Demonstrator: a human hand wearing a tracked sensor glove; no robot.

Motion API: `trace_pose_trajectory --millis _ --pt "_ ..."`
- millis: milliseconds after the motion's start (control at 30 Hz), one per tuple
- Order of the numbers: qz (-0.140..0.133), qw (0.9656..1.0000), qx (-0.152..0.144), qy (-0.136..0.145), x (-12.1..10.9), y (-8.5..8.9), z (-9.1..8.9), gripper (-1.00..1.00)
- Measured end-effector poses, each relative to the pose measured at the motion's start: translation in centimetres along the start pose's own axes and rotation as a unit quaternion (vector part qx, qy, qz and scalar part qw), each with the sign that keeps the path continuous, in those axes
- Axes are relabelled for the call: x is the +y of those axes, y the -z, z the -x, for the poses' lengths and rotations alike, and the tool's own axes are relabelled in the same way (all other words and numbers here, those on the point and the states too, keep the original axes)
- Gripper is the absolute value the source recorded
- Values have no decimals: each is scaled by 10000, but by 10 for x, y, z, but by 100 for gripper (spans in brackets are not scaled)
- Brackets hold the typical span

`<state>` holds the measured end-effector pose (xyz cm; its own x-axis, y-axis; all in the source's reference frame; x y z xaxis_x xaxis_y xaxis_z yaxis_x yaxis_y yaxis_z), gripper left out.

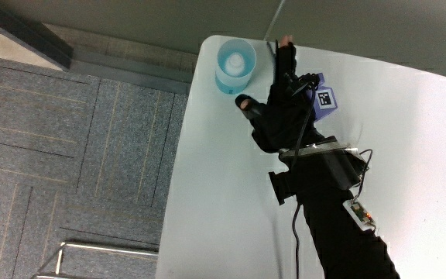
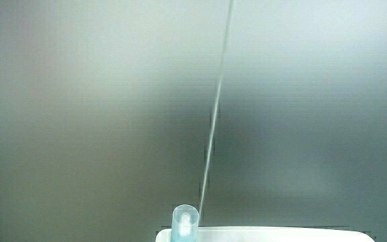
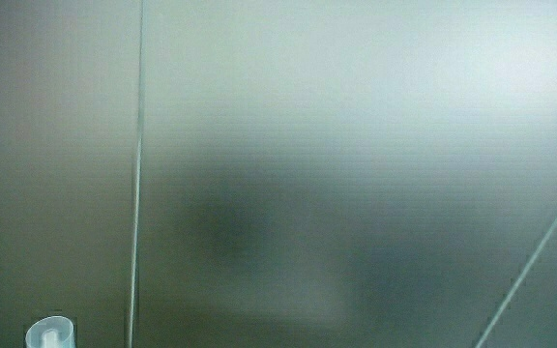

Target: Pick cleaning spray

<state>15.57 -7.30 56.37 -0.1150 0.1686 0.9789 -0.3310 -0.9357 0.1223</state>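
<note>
The cleaning spray (image 1: 235, 65) stands at the table (image 1: 231, 201) corner, its top showing in both side views (image 2: 185, 225) (image 3: 50, 334). The hand (image 1: 281, 108) lies just beside it, fingers loosely spread, holding nothing.

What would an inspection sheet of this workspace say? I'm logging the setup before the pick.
Surface: white table, bare apart from the items below.
Job's things: pale blue translucent plastic cleaning spray bottle stands near the table's corner; its top shows in both side views.
Clutter: nothing seen.
Grippers: black-gloved hand beside the bottle, fingers relaxed, holding nothing.
Cables: black cable along the forearm.
Surroundings: grey carpet floor beside the table; the side views show mostly pale wall.
</note>
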Motion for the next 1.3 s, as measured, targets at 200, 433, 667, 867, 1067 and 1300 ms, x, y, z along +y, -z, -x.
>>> trace_pose_trajectory --millis 200,433,667,867,1067,1300 --pt "-135 9996 -46 -259 4 -2 9 11" --pt "-426 9976 -271 -465 4 0 22 50" --pt "-602 9967 -339 -437 1 -1 22 89" --pt "-663 9961 -386 -428 1 -1 21 100" --pt "-710 9962 -381 -323 4 -2 16 100" --pt "-680 9966 -369 -277 5 1 20 100"
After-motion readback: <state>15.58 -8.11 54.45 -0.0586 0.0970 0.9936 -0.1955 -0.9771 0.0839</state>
